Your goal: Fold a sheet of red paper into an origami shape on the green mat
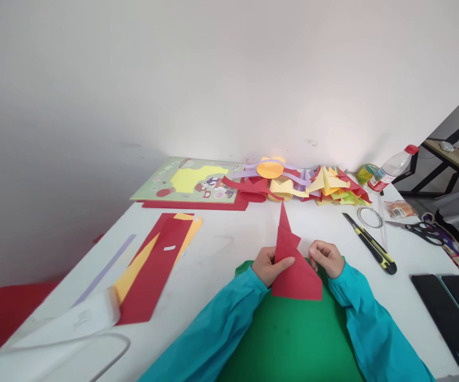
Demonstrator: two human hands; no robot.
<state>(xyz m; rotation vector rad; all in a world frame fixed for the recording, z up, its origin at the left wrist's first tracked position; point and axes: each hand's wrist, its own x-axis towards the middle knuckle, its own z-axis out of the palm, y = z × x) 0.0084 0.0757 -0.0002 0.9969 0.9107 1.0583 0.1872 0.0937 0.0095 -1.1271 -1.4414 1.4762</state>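
Observation:
A folded red sheet of paper (293, 270), narrowing to a sharp point at its far end, is pinched in my left hand (271, 265). The thumb lies flat across its front and the other fingers are behind it. My right hand (327, 258) is beside the paper's right edge with the fingers curled in and the thumb against them; a small gap separates it from the paper. Nothing shows between those fingers. Below both hands spreads the green cloth of an apron (301, 339).
Left on the white table lie red and orange paper strips (161, 265) and a white device (74, 321). Behind are a printed paper pad (161, 183) and folded paper pieces (327, 183). At right are a utility knife (372, 246), scissors (416, 228), tape roll (370, 217), bottle (392, 170) and phone (440, 318).

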